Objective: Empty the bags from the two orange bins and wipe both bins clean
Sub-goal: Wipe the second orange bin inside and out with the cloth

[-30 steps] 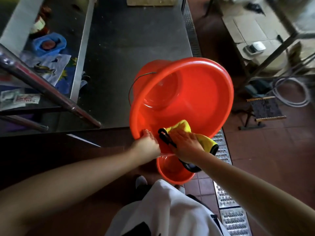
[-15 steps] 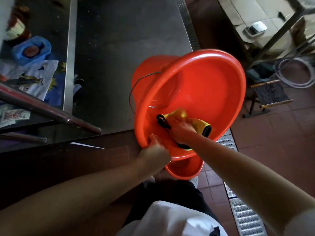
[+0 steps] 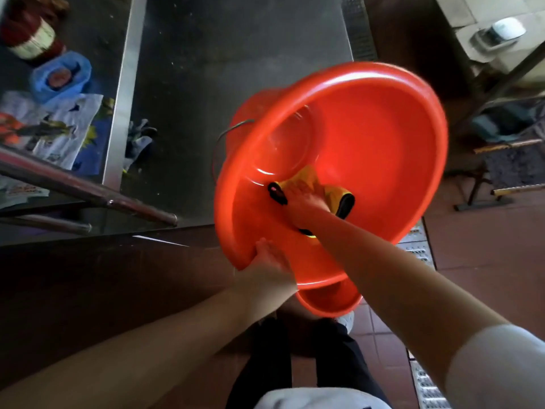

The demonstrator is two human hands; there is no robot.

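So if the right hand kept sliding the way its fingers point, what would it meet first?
Probably the flat bottom of the orange bin: the right hand presses the yellow cloth against the inner wall just short of it, though depth is hard to judge.

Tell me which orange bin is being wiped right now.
The large tilted basin: the right hand presses a yellow cloth inside it while the left hand holds its rim. The smaller bin below is untouched.

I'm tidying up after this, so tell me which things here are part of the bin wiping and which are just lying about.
In the job:
- orange basin, tilted, left hand holding its rim
- yellow cloth, pressed inside by the right hand
- orange bucket behind and below it

Lying about:
- blue bag
- printed bag
- gloves
- stool
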